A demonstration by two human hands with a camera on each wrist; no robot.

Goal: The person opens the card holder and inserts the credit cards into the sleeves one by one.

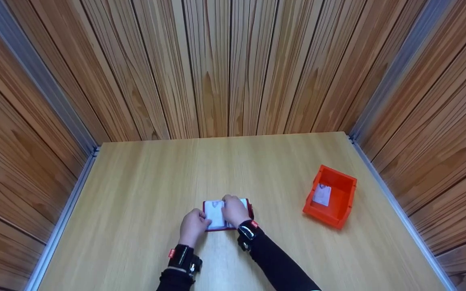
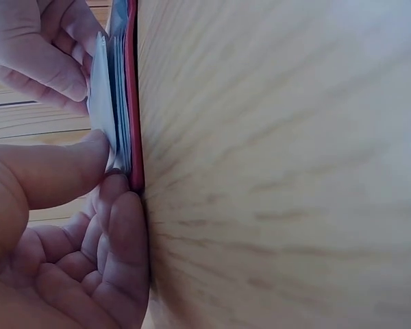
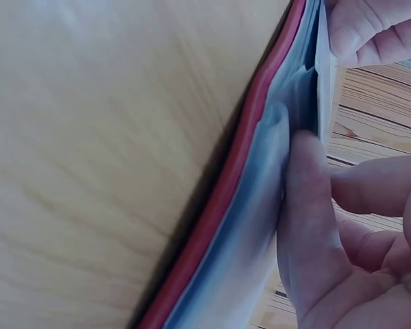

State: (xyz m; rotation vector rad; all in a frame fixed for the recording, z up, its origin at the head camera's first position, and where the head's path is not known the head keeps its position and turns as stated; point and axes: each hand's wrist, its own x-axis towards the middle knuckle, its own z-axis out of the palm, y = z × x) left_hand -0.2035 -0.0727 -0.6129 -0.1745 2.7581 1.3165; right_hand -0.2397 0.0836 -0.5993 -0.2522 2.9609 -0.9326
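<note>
A red-covered card holder (image 1: 217,230) lies spread flat on the table, with clear plastic sleeves (image 3: 240,253) inside. A white card (image 1: 215,215) with a small grey picture shows on its left half. At the left edge, my left hand (image 1: 193,226) pinches the sleeves between thumb and forefinger, its other fingers (image 2: 123,240) curled down by the table. My right hand (image 1: 235,210) reaches over the middle of the holder. Its thumb (image 3: 305,199) lies inside the raised pale sleeve, with the forefinger on the other side, pinching it.
To the right stands an orange bin (image 1: 344,194) with a printed white card (image 1: 322,195) lying in it. Wood-patterned walls (image 1: 212,72) enclose the table (image 1: 156,173) at the back and both sides, with metal rails (image 1: 65,218) along its side edges.
</note>
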